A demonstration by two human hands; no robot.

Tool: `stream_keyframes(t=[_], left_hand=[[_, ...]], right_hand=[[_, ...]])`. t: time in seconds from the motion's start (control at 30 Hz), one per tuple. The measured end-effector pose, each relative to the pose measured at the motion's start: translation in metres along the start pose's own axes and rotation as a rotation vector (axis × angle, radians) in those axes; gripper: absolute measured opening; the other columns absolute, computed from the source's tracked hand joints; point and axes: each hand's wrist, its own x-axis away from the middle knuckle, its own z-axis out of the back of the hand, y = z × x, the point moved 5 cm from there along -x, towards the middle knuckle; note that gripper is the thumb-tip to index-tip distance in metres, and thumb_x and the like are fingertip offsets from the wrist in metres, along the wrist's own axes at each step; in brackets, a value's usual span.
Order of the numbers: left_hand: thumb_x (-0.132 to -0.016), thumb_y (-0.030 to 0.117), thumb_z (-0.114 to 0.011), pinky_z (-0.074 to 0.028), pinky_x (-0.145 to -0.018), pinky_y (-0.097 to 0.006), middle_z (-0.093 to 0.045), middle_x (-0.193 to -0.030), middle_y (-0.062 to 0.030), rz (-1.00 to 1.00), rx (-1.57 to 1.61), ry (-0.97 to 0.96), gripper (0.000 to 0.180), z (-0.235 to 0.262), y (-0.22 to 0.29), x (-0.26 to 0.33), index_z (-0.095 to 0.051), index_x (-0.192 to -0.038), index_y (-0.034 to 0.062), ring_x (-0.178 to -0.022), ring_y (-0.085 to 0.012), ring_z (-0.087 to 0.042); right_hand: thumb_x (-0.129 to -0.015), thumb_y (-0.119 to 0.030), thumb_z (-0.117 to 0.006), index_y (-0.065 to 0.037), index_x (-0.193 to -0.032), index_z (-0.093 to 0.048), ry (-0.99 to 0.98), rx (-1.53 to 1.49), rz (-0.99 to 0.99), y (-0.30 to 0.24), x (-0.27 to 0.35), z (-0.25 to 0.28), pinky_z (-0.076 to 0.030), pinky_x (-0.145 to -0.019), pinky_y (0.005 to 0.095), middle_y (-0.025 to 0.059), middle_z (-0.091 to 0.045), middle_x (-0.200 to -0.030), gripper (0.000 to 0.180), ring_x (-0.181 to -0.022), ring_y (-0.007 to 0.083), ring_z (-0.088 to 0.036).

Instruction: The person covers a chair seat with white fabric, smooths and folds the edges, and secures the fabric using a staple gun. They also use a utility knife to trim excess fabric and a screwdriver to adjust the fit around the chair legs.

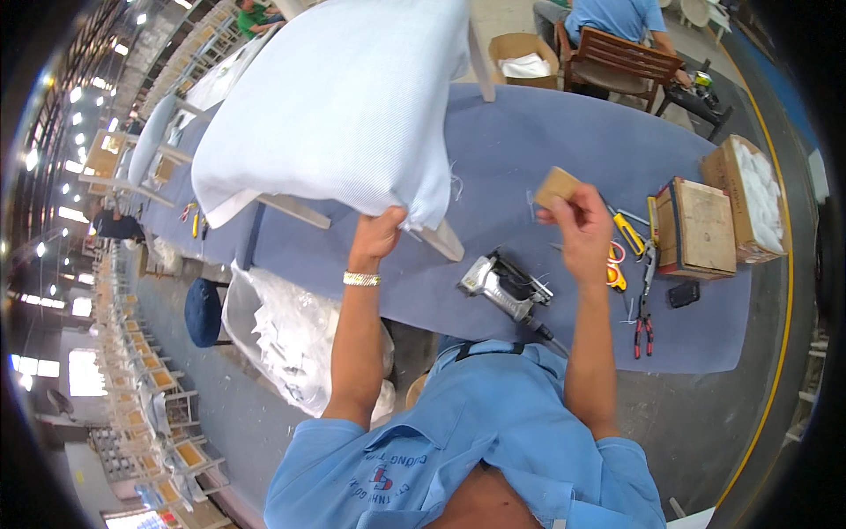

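A chair with a pale blue upholstered seat stands on the blue-grey table covering, tilted in view. My left hand grips the front corner of its fabric, the thumb on top; the fingers underneath are hidden. Loose threads hang from the cloth beside that corner. Out to the right, my right hand pinches a small flat tan piece, like card or thin board, above the table. A pneumatic staple gun lies on its side between my forearms, its hose running toward me.
Scissors, a yellow utility knife and red-handled pliers lie at the right, near a cardboard box. A plastic bag of white scraps stands at the table's left front. Another person sits beyond the table.
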Motion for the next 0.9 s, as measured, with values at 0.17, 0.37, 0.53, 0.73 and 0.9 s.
stream_keyframes(t=[0.17,0.37,0.53,0.73,0.9], left_hand=[[-0.076,0.031,-0.090,-0.045,-0.108,-0.039,-0.052,-0.141,-0.0101,-0.036,0.179,-0.131,0.093,-0.039,0.024,0.004,-0.039,-0.146,-0.0032,-0.128,-0.0251,-0.052],[-0.076,0.030,-0.090,-0.044,-0.109,-0.040,-0.053,-0.141,-0.0108,0.009,0.172,-0.160,0.090,-0.022,0.015,0.002,-0.042,-0.144,-0.0034,-0.128,-0.0258,-0.053],[-0.076,0.033,-0.090,-0.045,-0.107,-0.039,-0.055,-0.137,-0.0100,-0.004,0.152,-0.149,0.088,-0.026,0.016,0.002,-0.044,-0.142,-0.0036,-0.126,-0.0240,-0.054],[-0.077,0.033,-0.089,-0.046,-0.102,-0.036,-0.061,-0.127,-0.0075,0.006,0.085,-0.142,0.076,-0.020,0.016,0.002,-0.054,-0.134,-0.0019,-0.116,-0.0207,-0.058],[-0.078,0.034,-0.089,-0.046,-0.099,-0.034,-0.063,-0.122,-0.0058,-0.012,0.077,-0.168,0.070,-0.026,0.023,0.004,-0.058,-0.130,-0.0011,-0.114,-0.0190,-0.058]], right_hand=[[-0.089,-0.005,-0.073,0.002,-0.098,-0.068,-0.183,0.075,0.211,-0.014,0.012,-0.092,-0.058,-0.074,0.0278,0.0080,-0.072,-0.087,0.012,-0.079,0.0133,-0.071],[-0.087,-0.007,-0.076,0.001,-0.094,-0.068,-0.244,0.164,0.336,-0.020,0.016,-0.128,-0.059,-0.071,0.0305,0.0115,-0.074,-0.086,0.013,-0.077,0.0186,-0.073],[-0.087,-0.009,-0.078,0.002,-0.093,-0.068,-0.278,0.246,0.349,-0.011,0.017,-0.132,-0.059,-0.073,0.0285,0.0104,-0.074,-0.087,0.015,-0.077,0.0156,-0.072],[-0.087,-0.009,-0.075,0.000,-0.090,-0.066,-0.274,0.351,0.453,-0.022,0.023,-0.140,-0.056,-0.064,0.0309,0.0112,-0.070,-0.083,0.013,-0.070,0.0221,-0.071],[-0.088,-0.011,-0.072,-0.003,-0.088,-0.061,-0.271,0.457,0.518,-0.033,0.022,-0.147,-0.047,-0.055,0.0360,0.0100,-0.063,-0.077,0.013,-0.063,0.0271,-0.063]])
